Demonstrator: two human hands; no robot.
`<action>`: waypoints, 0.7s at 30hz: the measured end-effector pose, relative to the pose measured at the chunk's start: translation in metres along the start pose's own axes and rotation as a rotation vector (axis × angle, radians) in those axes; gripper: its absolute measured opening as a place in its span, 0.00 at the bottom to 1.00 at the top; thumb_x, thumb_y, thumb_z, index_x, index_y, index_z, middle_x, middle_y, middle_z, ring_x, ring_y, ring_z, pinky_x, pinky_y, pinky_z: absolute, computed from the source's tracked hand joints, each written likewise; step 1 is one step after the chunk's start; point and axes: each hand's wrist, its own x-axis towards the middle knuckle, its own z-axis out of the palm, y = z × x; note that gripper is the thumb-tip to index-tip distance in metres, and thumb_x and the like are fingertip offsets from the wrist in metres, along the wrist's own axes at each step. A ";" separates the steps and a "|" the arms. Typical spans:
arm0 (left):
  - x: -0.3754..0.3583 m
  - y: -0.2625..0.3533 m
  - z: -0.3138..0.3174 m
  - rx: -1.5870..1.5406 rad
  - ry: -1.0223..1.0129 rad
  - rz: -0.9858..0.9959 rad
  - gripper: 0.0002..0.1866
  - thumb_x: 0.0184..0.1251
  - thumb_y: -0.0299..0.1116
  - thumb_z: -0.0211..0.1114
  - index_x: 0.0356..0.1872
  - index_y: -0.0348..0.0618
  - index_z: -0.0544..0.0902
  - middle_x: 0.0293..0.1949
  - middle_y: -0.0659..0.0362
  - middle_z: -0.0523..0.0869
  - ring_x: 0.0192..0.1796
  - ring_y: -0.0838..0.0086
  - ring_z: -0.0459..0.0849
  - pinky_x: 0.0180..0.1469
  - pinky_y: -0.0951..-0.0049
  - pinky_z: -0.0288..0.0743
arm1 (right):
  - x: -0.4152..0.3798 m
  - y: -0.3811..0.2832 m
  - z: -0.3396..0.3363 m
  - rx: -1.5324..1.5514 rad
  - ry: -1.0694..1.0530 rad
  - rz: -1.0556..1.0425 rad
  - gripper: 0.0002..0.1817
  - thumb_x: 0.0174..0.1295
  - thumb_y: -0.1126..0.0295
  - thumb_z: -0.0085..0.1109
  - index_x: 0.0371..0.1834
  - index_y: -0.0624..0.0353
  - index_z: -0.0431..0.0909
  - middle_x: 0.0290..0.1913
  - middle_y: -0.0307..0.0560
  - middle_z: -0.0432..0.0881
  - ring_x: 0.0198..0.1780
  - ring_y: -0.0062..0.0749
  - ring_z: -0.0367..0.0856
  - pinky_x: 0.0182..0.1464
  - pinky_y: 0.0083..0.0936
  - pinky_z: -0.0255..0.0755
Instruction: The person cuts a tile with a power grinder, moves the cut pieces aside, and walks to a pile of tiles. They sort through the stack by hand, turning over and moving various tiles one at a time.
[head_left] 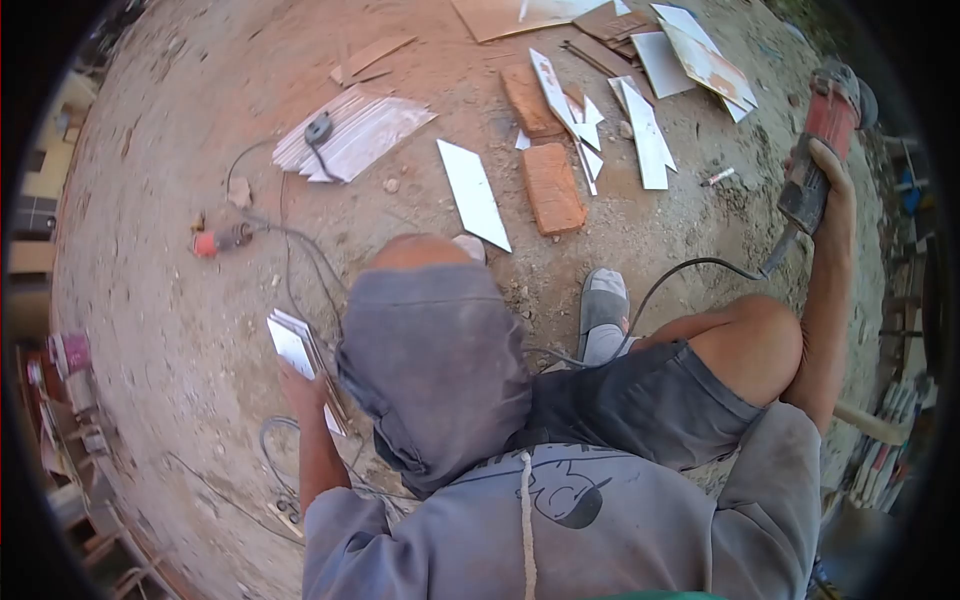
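My right hand [832,185] is raised at the far right, wrapped around the body of a red and black angle grinder [830,125]. The disc end of the grinder points up and away; its cord runs down past my right foot. Low on the left, my left hand [303,388] grips a small stack of white tile pieces [292,345] standing on edge near the ground. A slanted white tile piece [474,195] lies flat in front of my knee. Right of it are two orange bricks [554,188], with narrow tile strips [563,100] leaning over the farther one.
A fanned stack of tiles [365,130] with a black plug [318,128] on it lies ahead left. Another red power tool [220,240] rests on the dirt, with cords near my left arm. Tile offcuts [645,135] and larger tiles [700,60] lie ahead right, near a marker [718,177].
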 end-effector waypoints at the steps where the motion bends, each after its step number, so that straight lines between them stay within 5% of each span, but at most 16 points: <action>1: 0.003 0.022 -0.002 0.005 0.002 0.017 0.52 0.48 0.45 0.76 0.73 0.36 0.58 0.66 0.40 0.69 0.68 0.45 0.69 0.69 0.54 0.63 | -0.005 0.000 0.003 0.007 0.016 0.002 0.25 0.61 0.59 0.66 0.52 0.71 0.75 0.39 0.51 0.84 0.36 0.30 0.86 0.38 0.22 0.81; 3: 0.008 0.061 -0.004 0.343 0.147 0.018 0.52 0.47 0.49 0.78 0.72 0.40 0.62 0.67 0.43 0.68 0.68 0.47 0.69 0.68 0.56 0.65 | -0.009 -0.003 0.015 0.034 0.100 -0.024 0.23 0.62 0.59 0.65 0.49 0.70 0.76 0.35 0.50 0.84 0.32 0.26 0.85 0.33 0.18 0.78; 4: 0.038 0.029 0.031 0.296 0.197 0.234 0.46 0.50 0.54 0.75 0.69 0.43 0.68 0.65 0.44 0.73 0.67 0.50 0.71 0.66 0.58 0.67 | -0.009 0.002 0.013 0.042 0.098 -0.005 0.23 0.62 0.59 0.65 0.49 0.70 0.76 0.35 0.50 0.84 0.32 0.26 0.85 0.33 0.18 0.78; 5: 0.050 0.051 0.034 0.238 0.130 0.221 0.45 0.51 0.55 0.74 0.69 0.43 0.69 0.64 0.44 0.73 0.66 0.50 0.72 0.66 0.58 0.67 | -0.007 0.004 0.012 0.064 0.105 0.006 0.22 0.62 0.60 0.65 0.48 0.70 0.77 0.35 0.50 0.84 0.31 0.27 0.85 0.33 0.19 0.78; 11: 0.075 0.290 0.079 -0.033 -0.372 0.328 0.39 0.57 0.57 0.69 0.64 0.41 0.74 0.61 0.42 0.77 0.64 0.50 0.75 0.64 0.57 0.69 | 0.004 0.026 0.008 0.081 0.131 0.049 0.23 0.61 0.58 0.64 0.47 0.69 0.77 0.34 0.50 0.84 0.31 0.28 0.85 0.34 0.20 0.79; 16: 0.070 0.452 0.081 -0.118 -0.364 0.619 0.36 0.63 0.55 0.65 0.58 0.29 0.77 0.47 0.35 0.84 0.55 0.46 0.82 0.58 0.55 0.74 | 0.003 0.068 0.024 0.079 0.199 0.023 0.26 0.59 0.55 0.65 0.49 0.70 0.76 0.35 0.50 0.85 0.32 0.28 0.84 0.36 0.21 0.78; 18: 0.095 0.500 0.111 -0.250 -0.188 0.809 0.34 0.62 0.56 0.65 0.53 0.30 0.80 0.45 0.36 0.85 0.51 0.47 0.84 0.56 0.55 0.75 | 0.005 0.083 0.035 0.014 0.236 0.092 0.25 0.56 0.56 0.66 0.46 0.67 0.76 0.32 0.48 0.83 0.30 0.26 0.83 0.34 0.21 0.77; 21: 0.102 0.602 0.098 -0.119 -0.381 0.772 0.31 0.63 0.58 0.62 0.43 0.32 0.83 0.41 0.37 0.85 0.48 0.44 0.84 0.51 0.50 0.75 | 0.014 0.106 0.043 -0.114 0.239 0.135 0.25 0.53 0.56 0.67 0.45 0.65 0.75 0.31 0.44 0.80 0.29 0.23 0.80 0.33 0.20 0.75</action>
